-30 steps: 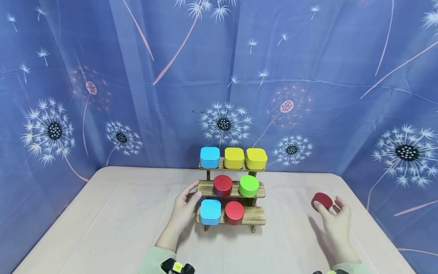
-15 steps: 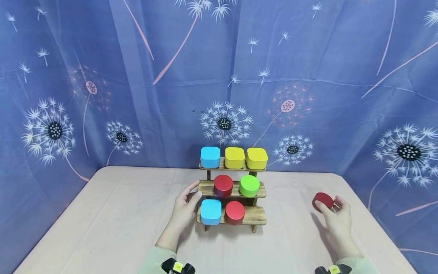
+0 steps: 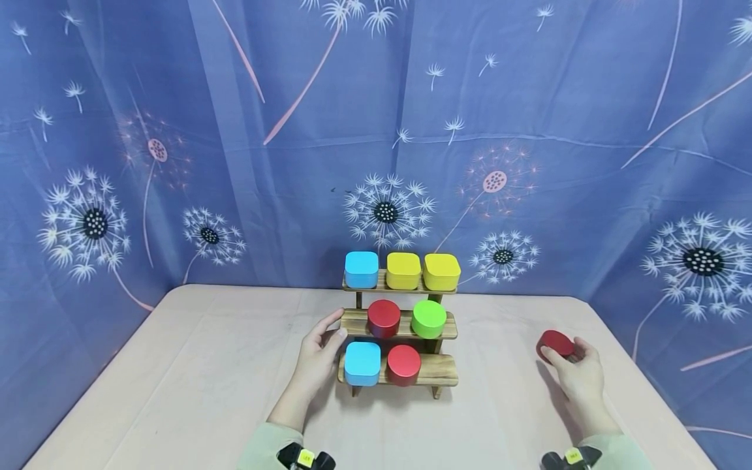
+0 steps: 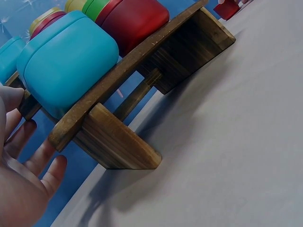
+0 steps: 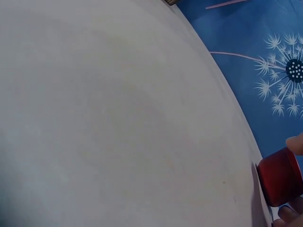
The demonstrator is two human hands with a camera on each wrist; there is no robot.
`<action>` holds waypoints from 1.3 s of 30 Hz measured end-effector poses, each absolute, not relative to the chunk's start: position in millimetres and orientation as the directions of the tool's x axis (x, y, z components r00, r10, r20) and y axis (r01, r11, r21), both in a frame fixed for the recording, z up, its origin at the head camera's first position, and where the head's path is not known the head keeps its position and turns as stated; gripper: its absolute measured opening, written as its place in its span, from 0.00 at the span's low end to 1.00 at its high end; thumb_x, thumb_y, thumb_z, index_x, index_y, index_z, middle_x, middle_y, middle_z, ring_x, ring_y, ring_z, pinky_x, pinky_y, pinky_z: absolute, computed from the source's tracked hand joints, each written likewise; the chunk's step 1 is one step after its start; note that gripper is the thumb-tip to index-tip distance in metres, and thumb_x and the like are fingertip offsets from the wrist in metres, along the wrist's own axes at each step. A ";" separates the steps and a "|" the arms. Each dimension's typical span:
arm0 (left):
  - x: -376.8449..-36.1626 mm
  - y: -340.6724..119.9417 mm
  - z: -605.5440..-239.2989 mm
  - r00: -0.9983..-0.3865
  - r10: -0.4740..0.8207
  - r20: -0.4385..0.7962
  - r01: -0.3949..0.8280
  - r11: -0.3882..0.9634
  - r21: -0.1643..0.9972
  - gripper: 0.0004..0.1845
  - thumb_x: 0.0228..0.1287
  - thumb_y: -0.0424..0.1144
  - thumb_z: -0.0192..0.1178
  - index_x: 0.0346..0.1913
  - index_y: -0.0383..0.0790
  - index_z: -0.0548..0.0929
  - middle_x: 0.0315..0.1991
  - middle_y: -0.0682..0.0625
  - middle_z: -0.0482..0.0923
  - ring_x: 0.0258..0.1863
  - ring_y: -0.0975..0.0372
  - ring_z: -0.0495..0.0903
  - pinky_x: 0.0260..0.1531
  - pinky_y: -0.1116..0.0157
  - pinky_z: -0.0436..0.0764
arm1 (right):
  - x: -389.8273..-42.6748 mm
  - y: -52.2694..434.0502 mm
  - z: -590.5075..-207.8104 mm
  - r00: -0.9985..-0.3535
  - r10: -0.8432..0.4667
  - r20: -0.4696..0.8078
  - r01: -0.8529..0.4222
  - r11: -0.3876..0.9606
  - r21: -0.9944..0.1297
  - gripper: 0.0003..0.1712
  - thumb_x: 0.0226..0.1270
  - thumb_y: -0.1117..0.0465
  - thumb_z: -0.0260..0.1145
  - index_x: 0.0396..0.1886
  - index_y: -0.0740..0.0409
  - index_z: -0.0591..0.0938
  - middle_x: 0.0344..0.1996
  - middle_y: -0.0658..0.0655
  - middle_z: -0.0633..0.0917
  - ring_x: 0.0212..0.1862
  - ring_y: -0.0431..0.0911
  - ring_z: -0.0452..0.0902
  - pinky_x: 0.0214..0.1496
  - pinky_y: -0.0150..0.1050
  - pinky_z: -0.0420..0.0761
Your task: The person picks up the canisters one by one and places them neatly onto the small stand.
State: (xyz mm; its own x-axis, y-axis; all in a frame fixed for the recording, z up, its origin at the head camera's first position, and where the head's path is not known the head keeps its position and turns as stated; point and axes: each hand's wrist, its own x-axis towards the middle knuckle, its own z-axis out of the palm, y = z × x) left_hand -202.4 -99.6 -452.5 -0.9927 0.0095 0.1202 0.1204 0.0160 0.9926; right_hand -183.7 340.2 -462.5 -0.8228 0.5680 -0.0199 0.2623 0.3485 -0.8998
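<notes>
- right hand [image 3: 578, 375] has its fingers curled round a red round tin [image 3: 555, 343], sitting on the table [image 3: 176, 385]
- left hand [image 3: 320, 352] is relaxed and spread, fingertips against the wooden rack [image 3: 437, 372] just to its right
- left wrist view shows the rack's underside and foot [image 4: 120, 146], hidden from the head cam

Both your hands are bare: left hand [image 3: 317, 356], right hand [image 3: 578, 375], no gloves, no rings showing. You wear pale green long sleeves, cuffs ending at the wrists: left sleeve [image 3: 261, 447], right sleeve [image 3: 617, 450]. Each wrist carries a black strapped device with a small yellow square tag: left wrist device [image 3: 302, 457], right wrist device [image 3: 570, 457]. Marks on the tags are too small to read.
</notes>
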 end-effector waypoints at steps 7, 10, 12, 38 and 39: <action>-202.5 -99.7 -452.3 -0.992 0.010 0.127 0.127 0.020 0.992 0.23 0.69 0.36 0.54 0.65 0.45 0.71 0.52 0.38 0.74 0.40 0.67 0.75 0.35 0.70 0.75 | -186.4 342.4 -463.2 -0.823 0.567 -0.037 0.292 0.365 -0.884 0.48 0.63 0.60 0.62 0.73 0.68 0.46 0.65 0.76 0.62 0.66 0.63 0.60 0.58 0.32 0.74; -202.4 -99.8 -452.5 -0.993 0.012 0.122 0.122 0.017 0.992 0.23 0.69 0.36 0.54 0.66 0.46 0.71 0.51 0.38 0.74 0.38 0.66 0.74 0.31 0.71 0.74 | -187.4 342.8 -462.3 -0.829 0.558 -0.036 0.295 0.381 -0.876 0.47 0.63 0.60 0.62 0.73 0.69 0.46 0.65 0.78 0.61 0.67 0.66 0.58 0.67 0.54 0.64; -202.1 -99.9 -452.5 -0.993 0.012 0.119 0.119 0.013 0.993 0.23 0.69 0.36 0.54 0.66 0.46 0.71 0.51 0.38 0.74 0.38 0.66 0.73 0.29 0.71 0.73 | -188.0 343.1 -461.8 -0.832 0.555 -0.029 0.293 0.394 -0.871 0.46 0.63 0.61 0.62 0.73 0.70 0.47 0.65 0.78 0.60 0.67 0.67 0.58 0.67 0.55 0.63; -202.5 -99.2 -453.7 -0.993 0.017 0.118 0.118 0.003 0.993 0.23 0.69 0.36 0.53 0.66 0.45 0.70 0.57 0.40 0.72 0.41 0.66 0.75 0.38 0.70 0.77 | -182.5 344.6 -461.8 -0.842 0.539 0.025 0.272 0.465 -0.842 0.44 0.60 0.53 0.68 0.68 0.70 0.59 0.59 0.72 0.70 0.58 0.57 0.67 0.33 0.13 0.62; -202.4 -99.2 -453.7 -0.993 0.017 0.118 0.118 0.003 0.993 0.23 0.69 0.36 0.53 0.66 0.45 0.70 0.58 0.41 0.71 0.42 0.66 0.75 0.39 0.70 0.77 | -182.1 344.0 -461.5 -0.843 0.538 0.027 0.267 0.460 -0.847 0.44 0.60 0.53 0.68 0.68 0.70 0.59 0.60 0.72 0.70 0.58 0.56 0.67 0.33 0.13 0.62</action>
